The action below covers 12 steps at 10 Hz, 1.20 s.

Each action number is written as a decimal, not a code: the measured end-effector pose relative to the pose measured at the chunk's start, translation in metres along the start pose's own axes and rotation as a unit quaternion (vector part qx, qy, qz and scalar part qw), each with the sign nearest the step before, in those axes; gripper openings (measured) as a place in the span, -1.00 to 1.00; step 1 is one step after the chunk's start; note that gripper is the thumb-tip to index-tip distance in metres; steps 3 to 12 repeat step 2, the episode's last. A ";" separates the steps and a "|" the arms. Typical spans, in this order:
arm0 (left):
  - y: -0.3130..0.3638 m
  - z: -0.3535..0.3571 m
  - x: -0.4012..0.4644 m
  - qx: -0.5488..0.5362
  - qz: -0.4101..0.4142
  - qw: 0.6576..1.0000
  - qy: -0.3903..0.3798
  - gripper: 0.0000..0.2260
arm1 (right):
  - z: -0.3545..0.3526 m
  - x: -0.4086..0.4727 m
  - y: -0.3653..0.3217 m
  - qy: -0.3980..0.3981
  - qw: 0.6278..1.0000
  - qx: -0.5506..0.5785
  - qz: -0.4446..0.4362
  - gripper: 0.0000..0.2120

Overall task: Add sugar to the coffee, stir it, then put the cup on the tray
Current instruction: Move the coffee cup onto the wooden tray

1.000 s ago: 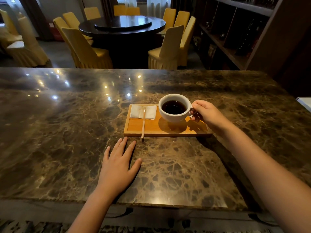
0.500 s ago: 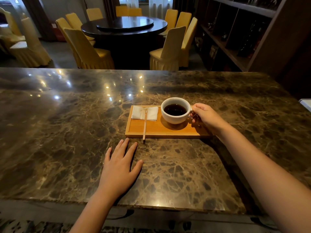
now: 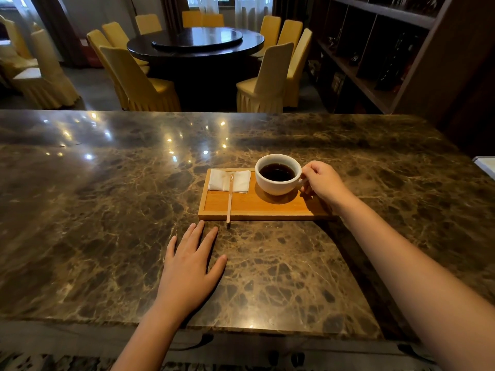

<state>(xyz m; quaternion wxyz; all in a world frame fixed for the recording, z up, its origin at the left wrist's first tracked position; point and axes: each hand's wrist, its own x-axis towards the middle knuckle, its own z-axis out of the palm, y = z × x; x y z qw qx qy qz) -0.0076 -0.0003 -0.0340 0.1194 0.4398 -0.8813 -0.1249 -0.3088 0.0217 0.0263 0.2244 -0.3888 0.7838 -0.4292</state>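
Right hand [image 3: 322,182] is pinching the cup [image 3: 278,174] handle, setting it on the tray [image 3: 257,207]; left hand [image 3: 188,269] is lying flat, empty, nearer. Release is pending.

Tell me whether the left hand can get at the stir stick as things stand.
Probably yes: the left hand lies flat on the counter just short of the stir stick, whose near end overhangs the tray edge, nothing between.

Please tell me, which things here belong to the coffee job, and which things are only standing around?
Belong to the job:
- cup of coffee, on the tray, right hand at its handle
- wooden tray
- stir stick, lying over the tray's near edge
- white packet under the stick

Only standing around:
- left hand, flat on the marble counter
- round table
- yellow chairs
- shelves
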 end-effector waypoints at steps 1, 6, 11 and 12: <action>0.001 -0.001 0.000 0.000 0.000 1.000 -0.001 -0.46 | 0.002 0.001 -0.001 0.017 1.000 0.008 0.013 -0.82; 0.000 0.000 0.000 0.012 0.009 1.000 0.002 -0.46 | 0.001 -0.003 -0.004 0.070 0.997 0.015 0.028 -0.81; 0.000 0.000 0.000 0.012 0.009 1.000 0.002 -0.46 | 0.001 -0.003 -0.004 0.070 0.997 0.015 0.028 -0.81; 0.000 0.000 0.000 0.012 0.009 1.000 0.002 -0.46 | 0.001 -0.003 -0.004 0.070 0.997 0.015 0.028 -0.81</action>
